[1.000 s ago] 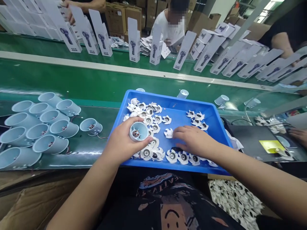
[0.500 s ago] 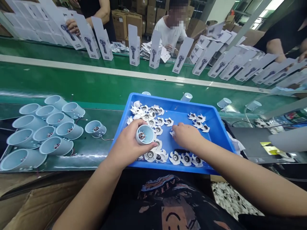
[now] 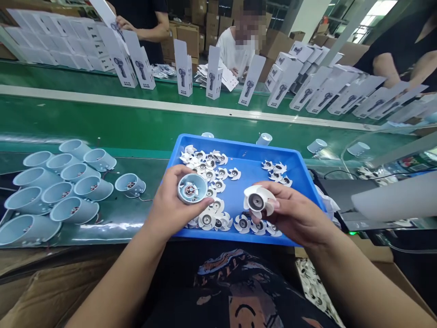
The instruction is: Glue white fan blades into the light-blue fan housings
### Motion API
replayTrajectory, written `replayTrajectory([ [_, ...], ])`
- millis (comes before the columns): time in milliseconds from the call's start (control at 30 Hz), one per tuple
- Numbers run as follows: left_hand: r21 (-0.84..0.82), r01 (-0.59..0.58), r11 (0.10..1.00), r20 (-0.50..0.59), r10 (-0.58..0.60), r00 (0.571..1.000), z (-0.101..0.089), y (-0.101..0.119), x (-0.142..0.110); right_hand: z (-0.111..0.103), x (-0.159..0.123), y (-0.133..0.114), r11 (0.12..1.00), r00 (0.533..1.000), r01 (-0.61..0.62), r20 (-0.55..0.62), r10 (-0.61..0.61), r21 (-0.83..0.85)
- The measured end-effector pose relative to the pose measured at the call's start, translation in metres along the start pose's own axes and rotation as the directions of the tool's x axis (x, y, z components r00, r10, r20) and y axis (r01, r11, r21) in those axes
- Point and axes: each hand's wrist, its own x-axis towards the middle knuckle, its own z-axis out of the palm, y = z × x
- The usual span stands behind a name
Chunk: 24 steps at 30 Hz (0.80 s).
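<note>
Over the left side of a blue tray point(image 3: 235, 157), my left hand point(image 3: 167, 200) is closed round a light blue cylindrical fan housing point(image 3: 184, 199). Its open end faces up toward me, and a small motor shows inside. My right hand point(image 3: 297, 209) grips a white fan impeller point(image 3: 257, 201) by its blades, with the dark round hub turned toward me. The impeller is held above the tray, apart from the housing. Several more white impellers point(image 3: 206, 219) lie in the tray, bunched at the left, along the near edge and in the far right corner.
Several light blue housings point(image 3: 77, 209) are grouped at the left, with one single housing point(image 3: 130, 185) beside the tray. More housings point(image 3: 316, 146) lie behind it. White printed boxes point(image 3: 184, 75) line the far side, where co-workers sit or stand. A box of white parts point(image 3: 316, 291) is low at the right.
My right hand has come up from the tray bottom with a white impeller, turning its hub toward me. My left hand has shifted slightly left and tilted the housing, showing the motor more squarely.
</note>
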Motion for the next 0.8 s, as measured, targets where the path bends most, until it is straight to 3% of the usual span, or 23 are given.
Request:
replayTrajectory([
  [100, 0.070, -0.158, 0.985, -0.025, 0.160, 0.987, 0.003, 0.005, -0.003, 0.005, -0.007, 0.007, 0.958, 0.998, -0.031, 0.054, 0.016, 0.287],
  [200, 0.179, -0.374, 0.910, 0.098, 0.362, 0.927, 0.007, 0.016, -0.008, 0.007, -0.007, 0.016, 0.900, 0.994, -0.056, 0.108, 0.009, 0.433],
  [300, 0.231, -0.489, 0.841, 0.201, 0.451, 0.870, 0.014, 0.030, -0.014, 0.008, -0.005, 0.021, 0.875, 0.993, -0.038, 0.118, -0.022, 0.482],
  [433, 0.208, -0.505, 0.838, 0.210, 0.466, 0.860, 0.023, 0.045, -0.018, 0.010, -0.007, 0.019, 0.891, 0.992, 0.099, 0.026, -0.123, 0.444],
  [500, 0.205, -0.492, 0.846, 0.213, 0.452, 0.866, 0.026, 0.050, -0.018, 0.012, -0.012, 0.014, 0.929, 0.971, 0.238, -0.073, -0.227, 0.283],
  [567, 0.217, -0.488, 0.845, 0.211, 0.447, 0.869, 0.029, 0.052, -0.018, 0.015, -0.017, 0.008, 0.901, 0.893, 0.414, -0.134, -0.429, -0.127],
  [633, 0.227, -0.499, 0.836, 0.221, 0.455, 0.863, 0.031, 0.053, -0.019, 0.017, -0.021, 0.002, 0.681, 0.791, 0.476, -0.067, -0.608, -0.556],
  [667, 0.232, -0.511, 0.828, 0.226, 0.465, 0.856, 0.032, 0.053, -0.020, 0.018, -0.022, -0.001, 0.568, 0.762, 0.469, -0.016, -0.648, -0.676],
  [733, 0.248, -0.527, 0.813, 0.219, 0.483, 0.848, 0.035, 0.053, -0.023, 0.019, -0.021, -0.004, 0.480, 0.752, 0.449, 0.028, -0.659, -0.753],
  [800, 0.272, -0.524, 0.807, 0.185, 0.490, 0.852, 0.039, 0.054, -0.025, 0.020, -0.016, -0.005, 0.463, 0.746, 0.453, 0.040, -0.665, -0.762],
])
